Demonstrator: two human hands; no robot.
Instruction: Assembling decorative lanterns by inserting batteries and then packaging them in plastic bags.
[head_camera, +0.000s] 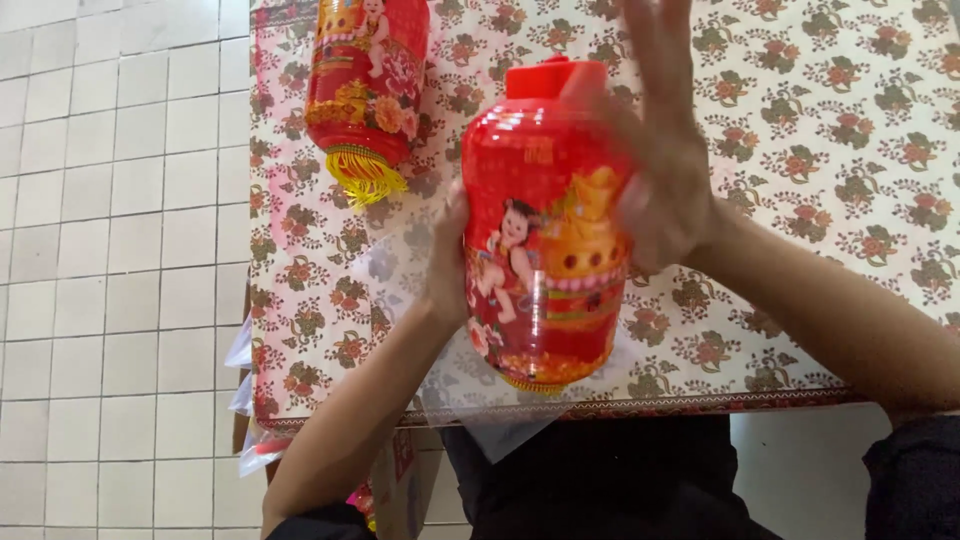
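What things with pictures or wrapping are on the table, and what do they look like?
Red lantern: between both hands, barrel-shaped, red cap, gold and child picture.
Second lantern: lying at the table's far left, red and gold, yellow tassel fringe.
Clear plastic sheet: flat under the held lantern, see-through.

A clear plastic wrapper lies at six o'clock on the surface's near edge; more clear bags hang at eight o'clock.

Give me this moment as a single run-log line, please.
left hand: on side of red lantern | right hand: flat on its other side | second lantern: lying on floral tablecloth
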